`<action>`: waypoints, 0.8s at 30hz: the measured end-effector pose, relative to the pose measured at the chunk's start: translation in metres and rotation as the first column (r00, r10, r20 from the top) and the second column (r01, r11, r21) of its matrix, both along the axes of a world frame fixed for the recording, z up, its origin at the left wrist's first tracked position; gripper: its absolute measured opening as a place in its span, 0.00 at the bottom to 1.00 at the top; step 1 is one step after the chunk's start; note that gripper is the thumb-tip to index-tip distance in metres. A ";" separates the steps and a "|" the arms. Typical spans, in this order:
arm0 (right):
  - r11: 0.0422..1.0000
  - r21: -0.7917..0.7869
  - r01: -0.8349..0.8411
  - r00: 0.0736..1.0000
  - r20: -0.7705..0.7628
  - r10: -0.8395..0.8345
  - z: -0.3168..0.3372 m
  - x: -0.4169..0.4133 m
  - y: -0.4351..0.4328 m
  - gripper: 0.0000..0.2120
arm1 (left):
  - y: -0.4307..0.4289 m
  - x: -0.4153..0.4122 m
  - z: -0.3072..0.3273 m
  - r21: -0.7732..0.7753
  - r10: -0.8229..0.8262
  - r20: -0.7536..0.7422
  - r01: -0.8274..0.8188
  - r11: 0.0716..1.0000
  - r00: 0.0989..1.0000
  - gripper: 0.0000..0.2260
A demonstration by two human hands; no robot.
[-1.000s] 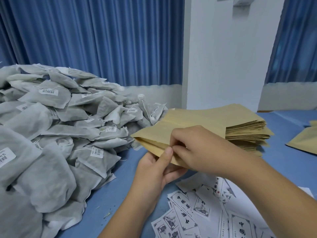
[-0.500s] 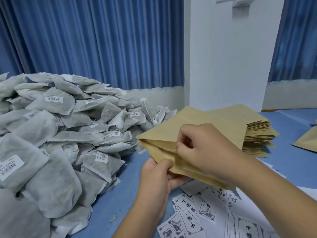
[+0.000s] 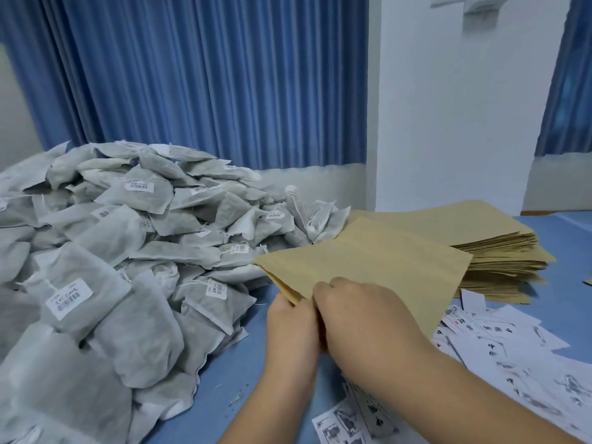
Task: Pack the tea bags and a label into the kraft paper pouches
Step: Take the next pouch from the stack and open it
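Pouch: one kraft pouch [image 3: 368,267] is held up over the counter [image 3: 230,379], flat and tilted; one corner points toward the tea bags; it looks empty, since the paper lies quite flat
Left grip: the left hand [image 3: 290,334] is closed on the near edge of the kraft pouch from the left side; its fingertips are hidden behind the paper
Right grip: the right hand [image 3: 362,328] pinches the same edge just beside the left one, with fingers curled on the top layer
Reason of this hold: in my judgement each hand takes one layer of the mouth, so that the two layers can be pulled apart
Tea bags: the tea bags [image 3: 128,251] make a big grey heap on the left of the counter, just beside the pouch's corner; probably so that one hand can reach them easily
Stack: the stack of pouches [image 3: 506,251] lies behind the held one, with its edges fanned out
Labels: the labels [image 3: 499,341] are scattered under and beside the right forearm
Stage: opening step; filling is not yet begun
Risk: the thin layers may stick together; the paper may crease
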State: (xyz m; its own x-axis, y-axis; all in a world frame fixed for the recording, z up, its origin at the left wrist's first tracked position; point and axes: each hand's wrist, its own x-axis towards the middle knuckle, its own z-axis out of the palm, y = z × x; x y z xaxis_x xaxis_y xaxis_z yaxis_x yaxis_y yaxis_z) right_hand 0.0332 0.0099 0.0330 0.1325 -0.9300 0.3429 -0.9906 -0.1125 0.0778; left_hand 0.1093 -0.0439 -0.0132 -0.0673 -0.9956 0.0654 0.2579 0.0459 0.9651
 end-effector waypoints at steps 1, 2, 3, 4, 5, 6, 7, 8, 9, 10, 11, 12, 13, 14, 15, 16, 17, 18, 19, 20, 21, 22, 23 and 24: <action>1.000 0.010 0.004 1.000 0.009 -0.004 -0.001 0.002 0.000 0.14 | -0.001 0.000 0.000 -0.016 0.015 0.041 -0.014 1.000 0.999 0.11; 1.000 0.004 0.013 1.000 0.019 -0.013 0.000 0.003 0.000 0.14 | -0.001 0.000 -0.001 -0.029 0.023 0.091 -0.020 0.999 0.996 0.11; 0.999 -0.010 0.037 0.999 0.024 -0.037 0.002 0.002 0.000 0.14 | -0.001 0.002 -0.003 -0.032 0.020 0.139 -0.016 0.999 0.990 0.10; 0.998 -0.039 0.052 0.997 0.055 -0.050 0.007 0.000 0.001 0.11 | -0.002 0.004 -0.005 -0.010 0.004 0.169 -0.003 1.000 0.986 0.08; 0.993 -0.081 0.085 0.993 0.089 -0.077 0.012 -0.005 0.002 0.07 | -0.002 0.006 -0.008 0.042 -0.021 0.162 0.014 0.999 0.987 0.08; 0.986 -0.125 0.113 0.987 0.124 -0.098 0.019 -0.011 0.003 0.03 | -0.002 0.008 -0.011 0.120 -0.045 0.114 0.031 0.992 0.992 0.11; 0.975 -0.168 0.145 0.980 0.161 -0.118 0.025 -0.019 0.004 0.06 | -0.003 0.011 -0.012 0.203 -0.060 0.043 0.050 0.978 0.997 0.14; 0.966 -0.194 0.168 0.973 0.188 -0.132 0.031 -0.027 0.005 0.10 | -0.001 0.011 -0.012 0.253 -0.081 -0.021 0.084 0.964 0.996 0.15; 0.960 -0.211 0.184 0.968 0.211 -0.139 0.036 -0.033 0.007 0.13 | 0.001 0.011 -0.010 0.263 -0.111 -0.061 0.124 0.957 0.992 0.14; 0.958 -0.220 0.184 0.965 0.223 -0.134 0.040 -0.038 0.007 0.13 | 0.004 0.010 -0.008 0.243 -0.141 -0.068 0.153 0.958 0.988 0.13; 0.959 -0.215 0.184 0.965 0.226 -0.135 0.042 -0.041 0.008 0.13 | 0.006 0.008 -0.006 0.204 -0.162 -0.053 0.169 0.964 0.985 0.11; 0.960 -0.212 0.181 0.964 0.231 -0.131 0.043 -0.043 0.008 0.13 | 0.008 0.006 -0.003 0.158 -0.169 -0.026 0.171 0.972 0.985 0.10; 0.963 -0.201 0.180 0.964 0.230 -0.132 0.044 -0.044 0.008 0.13 | 0.010 0.005 0.000 0.111 -0.176 0.010 0.174 0.979 0.984 0.10; 0.965 -0.193 0.179 0.965 0.226 -0.134 0.045 -0.045 0.007 0.13 | 0.011 0.004 0.003 0.058 -0.188 0.049 0.185 0.981 0.981 0.10; 0.967 -0.184 0.177 0.965 0.224 -0.134 0.046 -0.047 0.007 0.13 | 0.014 0.005 0.005 0.001 -0.195 0.093 0.195 0.981 0.976 0.11; 0.969 -0.179 0.172 0.965 0.229 -0.129 0.047 -0.048 0.007 0.14 | 0.016 0.006 0.008 -0.057 -0.178 0.139 0.187 0.981 0.974 0.12; 0.969 -0.174 0.173 0.963 0.237 -0.129 0.048 -0.050 0.007 0.14 | 0.018 0.009 0.013 -0.103 -0.131 0.178 0.151 0.983 0.975 0.13; 0.969 -0.172 0.178 0.960 0.246 -0.133 0.048 -0.052 0.006 0.13 | 0.018 0.013 0.018 -0.146 -0.059 0.206 0.091 0.985 0.977 0.14; 0.967 -0.173 0.185 0.957 0.255 -0.137 0.049 -0.054 0.006 0.13 | 0.016 0.018 0.023 -0.200 0.033 0.227 0.014 0.980 0.973 0.13; 0.965 -0.177 0.192 0.953 0.266 -0.141 0.050 -0.056 0.004 0.12 | 0.010 0.023 0.028 -0.282 0.144 0.263 -0.066 0.957 0.954 0.12; 0.963 -0.180 0.198 0.950 0.278 -0.143 0.050 -0.059 0.004 0.12 | 0.001 0.028 0.035 -0.401 0.273 0.328 -0.129 0.907 0.904 0.10; 0.963 -0.183 0.198 0.948 0.285 -0.141 0.051 -0.061 0.003 0.12 | -0.010 0.034 0.041 -0.538 0.409 0.401 -0.151 0.829 0.820 0.07; 0.963 -0.183 0.197 0.948 0.286 -0.140 0.051 -0.063 0.002 0.11 | -0.023 0.040 0.049 -0.666 0.534 0.446 -0.132 0.734 0.718 0.06; 0.964 -0.179 0.196 0.948 0.285 -0.140 0.051 -0.065 0.001 0.10 | -0.038 0.047 0.058 -0.766 0.642 0.460 -0.091 0.636 0.613 0.08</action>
State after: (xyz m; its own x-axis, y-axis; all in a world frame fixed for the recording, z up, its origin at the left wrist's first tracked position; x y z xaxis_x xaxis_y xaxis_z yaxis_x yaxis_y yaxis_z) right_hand -0.0319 0.0110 0.0840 -0.1425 -0.8377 0.5272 -0.9808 0.0479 -0.1890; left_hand 0.1565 -0.0816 0.0446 -0.0015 -0.6487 0.7610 -0.6034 0.6074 0.5166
